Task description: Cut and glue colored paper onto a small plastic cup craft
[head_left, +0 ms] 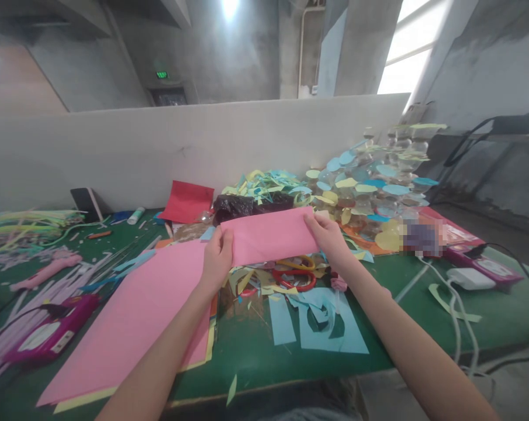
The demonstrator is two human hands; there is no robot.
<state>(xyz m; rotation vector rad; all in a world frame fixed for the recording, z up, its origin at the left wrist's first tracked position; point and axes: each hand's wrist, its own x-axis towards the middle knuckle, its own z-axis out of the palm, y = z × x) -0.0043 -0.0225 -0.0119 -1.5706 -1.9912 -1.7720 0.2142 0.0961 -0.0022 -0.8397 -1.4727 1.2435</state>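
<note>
A folded-looking strip of pink paper [270, 237] is held up above the table between my two hands. My left hand [218, 257] pinches its left end, thumb on the near face. At the opposite end my right hand [328, 237] grips the upper right corner. Under the strip lie red-handled scissors [306, 285] and yellow-handled scissors [306, 263] among paper scraps. Below my left forearm spreads a stack of large pink sheets [145, 310], with yellow sheets showing at its edge. Cut blue paper [334, 327] lies in front of me.
A heap of green and blue paper scraps [264, 184] rests on a black plastic bag [242, 206]. Clear cups with paper discs [387, 187] are piled at right. Purple power strips [49, 333] with cables, a pink glue gun [49, 269] and a red sheet [187, 202] also lie around.
</note>
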